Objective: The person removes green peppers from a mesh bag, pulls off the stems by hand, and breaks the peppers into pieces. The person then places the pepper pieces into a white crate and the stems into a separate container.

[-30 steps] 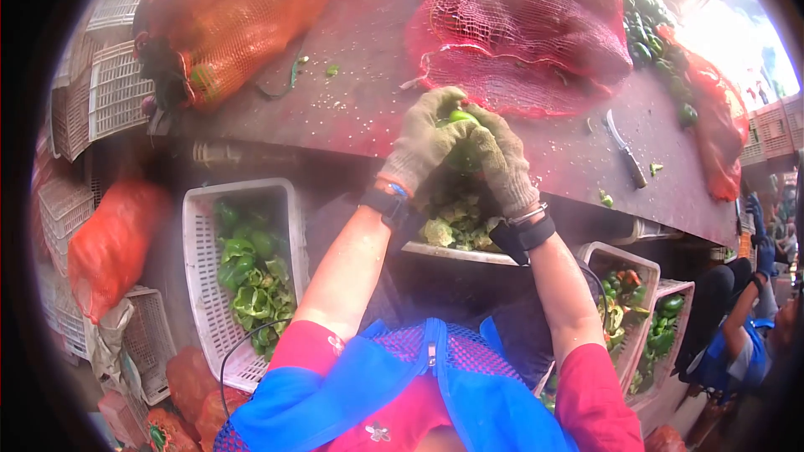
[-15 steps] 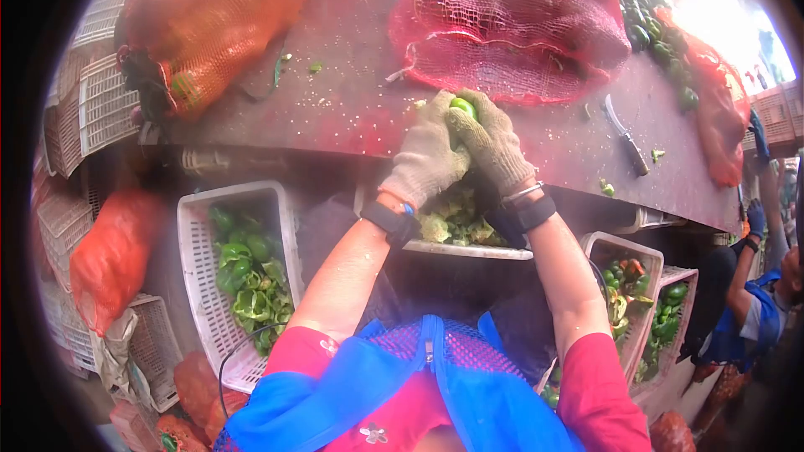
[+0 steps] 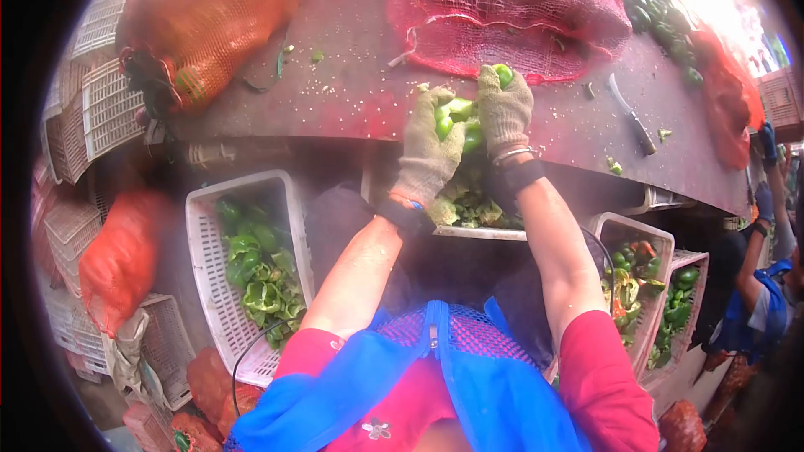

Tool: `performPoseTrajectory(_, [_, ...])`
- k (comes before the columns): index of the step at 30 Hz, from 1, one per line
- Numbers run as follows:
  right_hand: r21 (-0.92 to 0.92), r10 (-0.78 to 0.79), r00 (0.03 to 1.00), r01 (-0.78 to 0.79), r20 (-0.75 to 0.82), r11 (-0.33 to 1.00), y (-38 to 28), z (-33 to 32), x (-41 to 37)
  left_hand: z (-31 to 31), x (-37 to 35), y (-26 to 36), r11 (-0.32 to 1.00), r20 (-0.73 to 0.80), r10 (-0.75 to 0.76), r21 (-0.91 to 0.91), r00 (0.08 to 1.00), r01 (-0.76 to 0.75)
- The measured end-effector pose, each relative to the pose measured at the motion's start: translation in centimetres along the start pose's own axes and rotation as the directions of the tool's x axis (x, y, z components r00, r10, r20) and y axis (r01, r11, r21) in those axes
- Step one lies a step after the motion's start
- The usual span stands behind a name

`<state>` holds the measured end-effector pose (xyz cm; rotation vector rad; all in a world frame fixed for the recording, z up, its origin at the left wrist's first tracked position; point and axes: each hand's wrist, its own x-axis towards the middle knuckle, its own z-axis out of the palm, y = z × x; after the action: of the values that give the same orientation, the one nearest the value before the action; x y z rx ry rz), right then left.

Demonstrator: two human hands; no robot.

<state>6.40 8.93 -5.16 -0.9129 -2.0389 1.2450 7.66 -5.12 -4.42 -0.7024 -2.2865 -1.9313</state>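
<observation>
Both my hands wear pale knit work gloves and are at the table's near edge. My left hand (image 3: 430,144) is closed around a broken-open green bell pepper (image 3: 455,112). Just to its right, my right hand (image 3: 505,113) grips a green pepper piece (image 3: 502,75), which shows above the fingers. Below my hands, a crate (image 3: 481,233) holds pale green pepper scraps (image 3: 469,201), partly hidden by my wrists. A knife (image 3: 632,115) with a curved blade and dark handle lies on the table to the right.
The reddish table (image 3: 335,75) carries an orange mesh sack (image 3: 222,17), a pink mesh sack (image 3: 511,17) and whole green peppers (image 3: 645,0). White crates with peppers stand at left (image 3: 205,285) and right (image 3: 662,243). Another person's blue-gloved hand (image 3: 763,201) is at far right.
My hands have moved apart from their joined grip around the green pepper. It is now open in the left hand, with a piece in the right. The view has shifted slightly.
</observation>
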Motion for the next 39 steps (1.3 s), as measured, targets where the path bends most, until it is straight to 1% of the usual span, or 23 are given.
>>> performPoseTrajectory(2, [0.119,0.076,0.997,-0.072,-0.025,0.990,-0.9,-0.3,0.4,-0.1,-0.1,-0.5,0.988,-0.059,0.127,0.098,0.990,-0.121])
performPoseTrajectory(3, [0.490,0.306,0.947,-0.316,0.103,0.812,-1.0,-1.5,0.7,-0.2,-0.3,-0.9,0.990,-0.099,-0.067,-0.132,0.993,0.053])
performPoseTrajectory(4, [0.611,0.457,0.887,-0.398,0.065,0.685,-1.2,-2.5,1.9,-1.5,0.4,1.2,0.849,-0.096,-0.333,-0.462,0.938,0.254])
performPoseTrajectory(6, [0.695,0.461,0.885,-0.368,0.060,0.617,0.4,-3.2,3.5,-2.9,2.0,1.7,0.806,-0.195,-0.362,-0.558,0.912,0.200])
performPoseTrajectory(7, [0.749,0.450,0.889,-0.352,0.081,0.561,-0.3,-3.3,3.5,-3.4,2.3,2.2,0.814,-0.136,-0.349,-0.534,0.927,0.228])
performPoseTrajectory(8, [0.815,0.397,0.907,-0.334,0.141,0.474,-0.9,-3.1,3.5,-3.4,2.5,0.7,0.897,-0.149,-0.267,-0.399,0.952,0.189])
performPoseTrajectory(10, [0.907,0.288,0.929,-0.314,0.233,0.280,-2.4,-2.9,2.1,-3.1,1.6,0.7,0.909,-0.128,-0.265,-0.363,0.956,0.203])
performPoseTrajectory(13, [0.843,-0.239,0.820,-0.447,0.520,0.298,-10.4,-3.4,-4.7,-3.1,1.0,1.9,0.753,0.033,-0.410,-0.552,0.912,0.358])
performPoseTrajectory(15, [0.680,-0.408,0.711,-0.135,0.573,0.720,-13.1,-6.4,-6.5,-3.0,1.1,1.3,0.739,0.028,-0.371,-0.597,0.928,0.313])
performPoseTrajectory(16, [0.487,-0.440,0.755,0.184,0.487,0.854,-11.6,-6.5,-5.8,-3.1,1.2,1.1,0.730,0.019,-0.350,-0.621,0.937,0.285])
performPoseTrajectory(17, [0.201,-0.501,0.766,0.460,0.402,0.865,-9.3,-5.7,-5.0,-3.5,1.4,3.4,0.682,0.074,-0.362,-0.658,0.929,0.318])
performPoseTrajectory(18, [-0.134,-0.579,0.746,0.644,0.329,0.753,-8.0,-5.5,-4.3,-3.4,1.4,3.5,0.756,0.027,-0.311,-0.598,0.950,0.265])
performPoseTrajectory(19, [-0.302,-0.237,0.775,0.480,0.586,0.824,-9.0,-6.7,-4.0,-3.1,1.4,3.4,0.820,-0.013,-0.257,-0.532,0.966,0.211])
performPoseTrajectory(21, [-0.012,-0.045,0.697,0.077,0.715,0.997,-7.0,-6.6,-4.0,-2.4,1.0,2.2,0.947,-0.096,-0.036,-0.321,0.995,0.004])
performPoseTrajectory(22, [0.108,0.018,0.621,-0.164,0.783,0.981,-6.4,-6.6,-4.1,-2.3,0.9,2.5,0.937,-0.074,-0.044,-0.350,0.996,0.015])
performPoseTrajectory(25, [0.210,0.029,0.613,-0.314,0.789,0.926,-5.8,-6.7,-4.3,-2.4,0.8,3.3,0.939,-0.063,-0.027,-0.344,0.998,0.003])
performPoseTrajectory(27, [0.027,0.083,0.664,-0.154,0.743,0.988,-4.3,-5.7,-3.5,-2.0,1.0,2.9,0.972,-0.085,0.040,-0.227,0.996,-0.058])
performPoseTrajectory(30, [-0.069,0.113,0.668,-0.092,0.736,0.993,-4.1,-5.7,-3.3,-1.7,1.4,3.0,0.819,0.013,-0.358,-0.477,0.934,0.320])
performPoseTrajectory(32, [0.061,0.104,0.655,-0.224,0.748,0.973,-4.0,-5.6,-3.8,-1.6,1.8,2.7,0.731,0.048,-0.425,-0.571,0.904,0.374])
performPoseTrajectory(34, [0.307,0.080,0.665,-0.445,0.743,0.841,-4.0,-5.4,-4.5,-1.5,2.1,2.4,0.584,0.109,-0.525,-0.675,0.844,0.451])
performPoseTrajectory(37, [0.555,0.224,0.584,-0.812,0.780,0.181,-5.6,-6.2,-4.9,-2.2,2.0,1.8,0.287,0.294,-0.515,-0.826,0.805,0.486])
performPoseTrajectory(38, [0.537,0.213,0.590,-0.803,0.779,0.259,-4.6,-5.9,-4.2,-2.3,2.0,1.8,0.165,0.362,-0.493,-0.854,0.791,0.494])
performPoseTrajectory(39, [0.527,0.193,0.603,-0.783,0.774,0.332,-2.7,-5.0,-2.8,-2.3,2.2,1.9,0.306,0.252,-0.473,-0.852,0.844,0.426])
